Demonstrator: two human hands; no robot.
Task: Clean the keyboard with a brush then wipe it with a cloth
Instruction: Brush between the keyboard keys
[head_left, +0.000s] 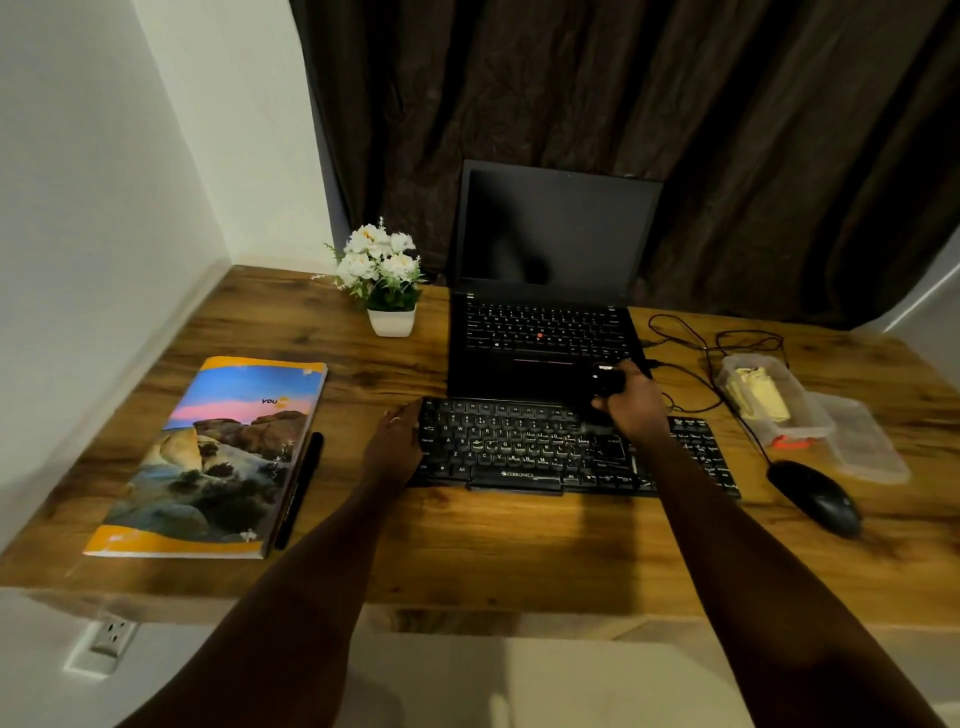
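A black keyboard (524, 447) lies on the wooden desk (467, 551) in front of an open laptop (545, 332). My right hand (636, 400) is closed around a black brush (605, 382), whose lower end rests on the upper middle keys; the bristles are hard to make out. My left hand (392, 441) rests against the keyboard's left end, fingers curled on its edge. A yellowish cloth (756, 397) lies folded inside a clear plastic box (779, 405) at the right.
A colourful book (218, 457) with a black pen (301, 488) beside it lies at the left. A white flower pot (387, 283) stands behind. A black mouse (815, 499) and its cables sit at the right, beside the box's clear lid (867, 447).
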